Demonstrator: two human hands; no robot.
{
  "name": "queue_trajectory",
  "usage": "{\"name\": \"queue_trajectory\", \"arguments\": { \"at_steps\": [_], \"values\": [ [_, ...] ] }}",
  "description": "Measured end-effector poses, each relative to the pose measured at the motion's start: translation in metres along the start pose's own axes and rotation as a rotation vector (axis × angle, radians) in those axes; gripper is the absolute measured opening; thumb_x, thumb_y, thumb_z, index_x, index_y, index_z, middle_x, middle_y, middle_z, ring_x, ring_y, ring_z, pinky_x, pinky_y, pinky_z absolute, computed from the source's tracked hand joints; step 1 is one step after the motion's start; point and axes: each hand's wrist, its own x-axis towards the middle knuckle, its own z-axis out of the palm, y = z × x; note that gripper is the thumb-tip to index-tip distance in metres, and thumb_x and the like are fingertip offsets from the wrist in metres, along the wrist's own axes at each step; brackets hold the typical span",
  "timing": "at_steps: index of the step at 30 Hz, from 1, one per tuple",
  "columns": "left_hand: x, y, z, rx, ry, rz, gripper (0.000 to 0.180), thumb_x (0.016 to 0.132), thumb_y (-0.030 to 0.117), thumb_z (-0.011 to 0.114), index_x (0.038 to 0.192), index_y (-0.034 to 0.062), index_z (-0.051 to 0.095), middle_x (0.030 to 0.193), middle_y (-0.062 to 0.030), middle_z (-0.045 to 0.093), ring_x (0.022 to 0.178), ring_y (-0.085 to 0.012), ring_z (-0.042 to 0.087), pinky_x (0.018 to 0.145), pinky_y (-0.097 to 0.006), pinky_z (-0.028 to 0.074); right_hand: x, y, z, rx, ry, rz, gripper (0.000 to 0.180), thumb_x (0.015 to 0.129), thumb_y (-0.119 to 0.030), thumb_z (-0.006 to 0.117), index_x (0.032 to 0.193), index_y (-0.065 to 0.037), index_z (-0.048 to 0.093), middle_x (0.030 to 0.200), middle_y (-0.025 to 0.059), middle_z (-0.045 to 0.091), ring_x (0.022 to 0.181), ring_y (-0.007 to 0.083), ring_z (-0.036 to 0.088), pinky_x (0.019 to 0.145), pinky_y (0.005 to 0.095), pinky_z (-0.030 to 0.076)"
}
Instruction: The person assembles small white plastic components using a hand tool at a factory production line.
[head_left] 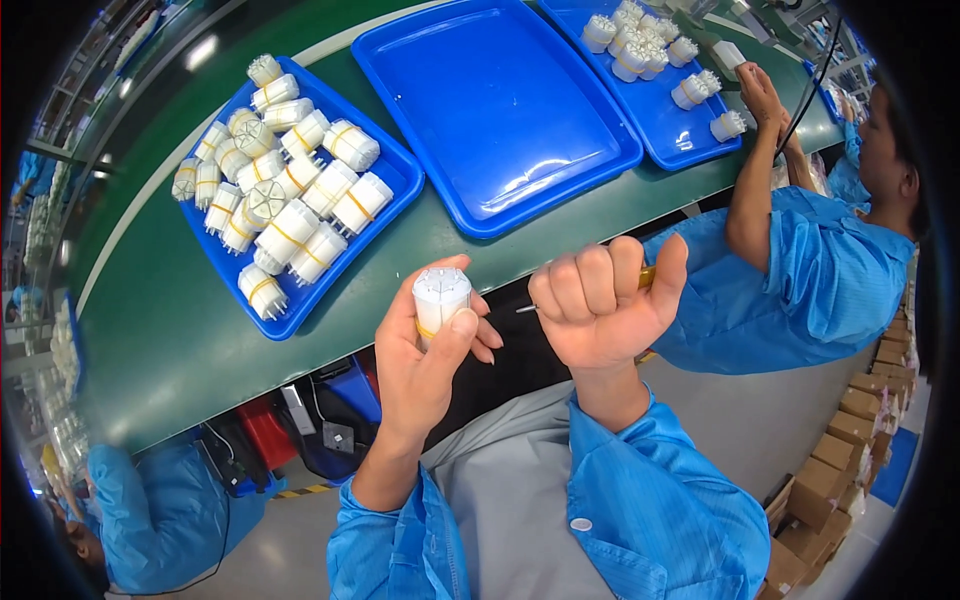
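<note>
The left hand (pixel 415 365) holds a white cylinder (pixel 441 292) upright, clamped between thumb and fingers, with its ribbed end facing up and a yellow band low on its side. Just to the right, with a small gap between, the right hand (pixel 608 305) is curled shut around a thin tool (pixel 526 309); a metal tip pokes out on one side and a yellow handle on the other, though the fist hides most of it, so it is probably a screwdriver. Both hands hang about the near edge of the green table (pixel 140 365), where a strip of tabletop runs before the trays. The left tray (pixel 402 197) is heaped with similar banded cylinders, the middle tray (pixel 500 110) shows its blue bottom from rim to rim, and the right tray (pixel 672 125) carries more cylinders near a co-worker (pixel 800 280).
</note>
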Motion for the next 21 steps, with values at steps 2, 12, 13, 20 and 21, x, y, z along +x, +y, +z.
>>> {"name": "queue_trajectory", "arguments": {
  "at_steps": [2,12,13,20,21],
  "values": [
    [-0.0019,0.0004,-0.0025,-0.173,-0.032,-0.014,0.048,0.093,0.017,0.058,0.132,-0.0081,0.044,0.094,-0.0132,0.062,0.073,-0.0180,0.065,0.059,-0.027,0.054,-0.0042,0.0020,-0.0016,0.000,0.017,0.007,0.059,0.101,-0.059,0.026,0.062,-0.014,0.032,0.054,-0.0020,0.032,0.049,0.0136,0.024,0.053,0.0311,0.024],
    [-0.0034,-0.0009,-0.0063,-0.271,-0.115,0.016,0.048,0.094,0.022,0.057,0.129,-0.0090,0.045,0.095,-0.0164,0.063,0.072,-0.0200,0.065,0.059,-0.029,0.053,-0.0101,0.0036,-0.0040,-0.010,0.070,0.031,0.060,0.101,-0.058,0.024,0.061,-0.014,0.032,0.054,-0.0024,0.033,0.048,0.0137,0.025,0.052,0.0314,0.024],
    [-0.0034,-0.0010,-0.0066,-0.272,-0.112,0.018,0.049,0.094,0.022,0.057,0.129,-0.0090,0.045,0.095,-0.0165,0.063,0.072,-0.0198,0.065,0.059,-0.029,0.053,-0.0102,0.0039,-0.0039,-0.010,0.071,0.030,0.060,0.101,-0.058,0.024,0.061,-0.014,0.032,0.054,-0.0024,0.033,0.048,0.0137,0.025,0.052,0.0314,0.024],
    [-0.0024,-0.0034,-0.0067,-0.237,-0.117,0.015,0.046,0.092,0.019,0.058,0.128,-0.0073,0.046,0.095,-0.0149,0.063,0.073,-0.0172,0.063,0.060,-0.028,0.053,-0.0057,0.0055,-0.0008,0.002,0.044,0.027,0.060,0.101,-0.058,0.024,0.061,-0.014,0.033,0.055,-0.0018,0.034,0.049,0.0138,0.025,0.053,0.0315,0.025],
    [-0.0034,-0.0032,-0.0057,-0.238,-0.120,0.011,0.046,0.092,0.019,0.058,0.128,-0.0073,0.046,0.095,-0.0149,0.063,0.073,-0.0172,0.063,0.060,-0.028,0.053,-0.0041,0.0061,0.0015,-0.003,0.024,0.022,0.060,0.101,-0.058,0.024,0.062,-0.014,0.033,0.055,-0.0016,0.034,0.050,0.0138,0.026,0.053,0.0316,0.025]
  ]
}}
